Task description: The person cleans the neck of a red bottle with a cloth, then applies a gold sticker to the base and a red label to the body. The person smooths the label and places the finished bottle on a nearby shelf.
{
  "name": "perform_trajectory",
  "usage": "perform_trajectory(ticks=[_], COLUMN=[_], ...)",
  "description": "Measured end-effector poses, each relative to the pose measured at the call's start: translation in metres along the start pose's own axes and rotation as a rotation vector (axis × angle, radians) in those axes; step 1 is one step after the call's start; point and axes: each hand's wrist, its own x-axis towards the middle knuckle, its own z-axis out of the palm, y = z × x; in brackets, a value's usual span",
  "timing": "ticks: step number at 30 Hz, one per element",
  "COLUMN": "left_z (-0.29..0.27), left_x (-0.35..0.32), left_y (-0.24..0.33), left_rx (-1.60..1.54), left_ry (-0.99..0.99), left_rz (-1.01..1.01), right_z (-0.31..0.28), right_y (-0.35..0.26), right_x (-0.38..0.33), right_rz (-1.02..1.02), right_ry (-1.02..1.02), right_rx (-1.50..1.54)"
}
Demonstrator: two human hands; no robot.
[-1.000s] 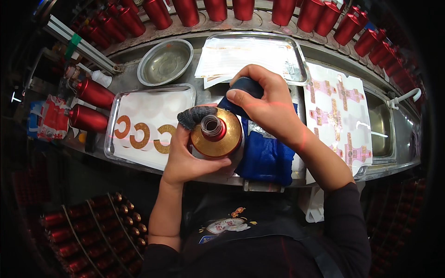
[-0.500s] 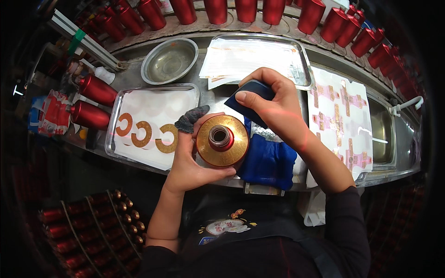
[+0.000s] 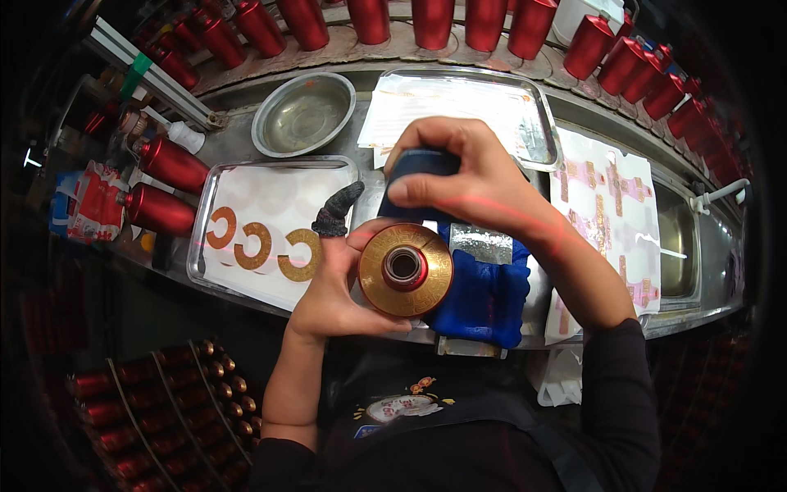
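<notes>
My left hand (image 3: 324, 303) is wrapped round a red metallic bottle (image 3: 420, 266), seen from above with its open threaded neck facing up. A gold ring-shaped label (image 3: 381, 291) covers the bottle's shoulder. A dark grey finger cot (image 3: 334, 211) covers one finger of this hand. Just beyond the bottle, my right hand (image 3: 484, 176) grips a dark blue flat pad (image 3: 426, 164) between thumb and fingers. Whether the pad touches the bottle, I cannot tell. Below and right of the bottle lies a blue padded rest (image 3: 484, 303).
A metal tray (image 3: 197, 246) at left bears gold C-shaped labels (image 3: 252, 244). Behind are a metal bowl (image 3: 303, 115) and a tray (image 3: 551, 135) of white sheets. Pink-gold label sheets (image 3: 607, 213) lie right, beside a sink (image 3: 679, 262). Red bottles (image 3: 373, 20) line the conveyor.
My right hand has moved slightly left and turned with the blue pad. The bottle in my left hand has shifted a little right and down in view. The bottles on the conveyor have shifted.
</notes>
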Motion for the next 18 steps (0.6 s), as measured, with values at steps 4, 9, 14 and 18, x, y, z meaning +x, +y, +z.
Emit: perform_trajectory(ticks=[4,9,14,18], left_z=[-0.002,0.0,0.01,0.026], left_x=[-0.002,-0.006,-0.014,-0.018], left_y=[0.002,-0.003,-0.022,-0.04], left_rx=[0.106,0.19,0.375,0.477], left_ry=[-0.051,-0.001,0.182,0.379], left_rz=[-0.024,0.036,0.276,0.22], right_z=[-0.001,0.0,0.004,0.025], right_y=[0.002,0.013,0.013,0.01], right_x=[-0.005,-0.025,-0.054,-0.087], right_rz=[-0.144,-0.209,-0.411,-0.715], right_ry=[0.157,0.076,0.221,0.306], right_rx=[-0.471,-0.07,-0.292,-0.616])
